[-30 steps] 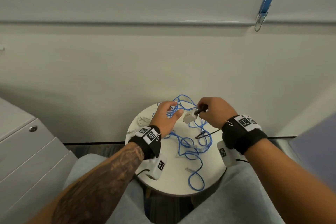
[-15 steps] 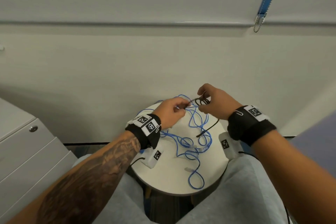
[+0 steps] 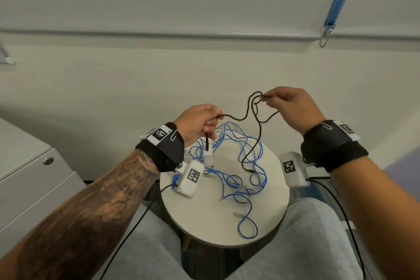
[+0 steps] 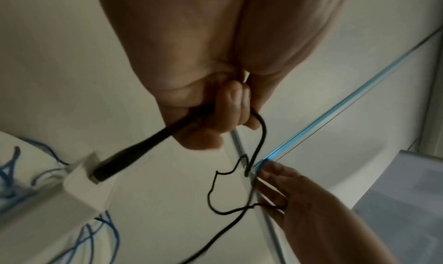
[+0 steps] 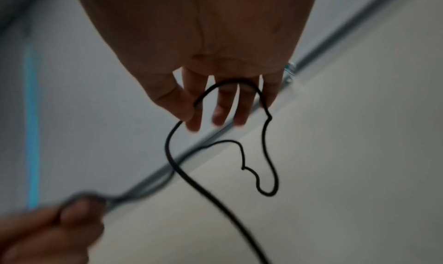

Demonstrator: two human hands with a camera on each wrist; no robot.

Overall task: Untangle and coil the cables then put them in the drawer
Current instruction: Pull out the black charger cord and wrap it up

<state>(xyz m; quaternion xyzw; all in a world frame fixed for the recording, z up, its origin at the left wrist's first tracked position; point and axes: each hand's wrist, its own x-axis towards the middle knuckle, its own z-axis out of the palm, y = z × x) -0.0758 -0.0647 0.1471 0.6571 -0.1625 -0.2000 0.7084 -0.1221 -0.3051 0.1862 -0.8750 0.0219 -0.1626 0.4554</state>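
A thin black cable (image 3: 250,111) hangs in kinked loops between both raised hands above the small round white table (image 3: 204,218). My left hand (image 3: 200,124) grips the cable near its thick black plug end (image 4: 134,154), which sits in a white adapter block (image 3: 208,155). My right hand (image 3: 288,107) pinches a loop of the same cable (image 5: 239,154) between thumb and forefinger. The cable's free end (image 3: 248,169) droops onto the table. A tangled blue cable (image 3: 236,179) lies spread over the tabletop below the hands.
A grey drawer cabinet (image 3: 34,188) with a lock stands shut at the left. The wall lies close behind the table. My knees (image 3: 295,245) flank the table's near edge. A blue strap (image 3: 338,0) hangs at the upper right.
Both hands have risen and moved apart, drawing the black cable up off the blue tangle. The white adapter has been lifted with the plug under my left hand.
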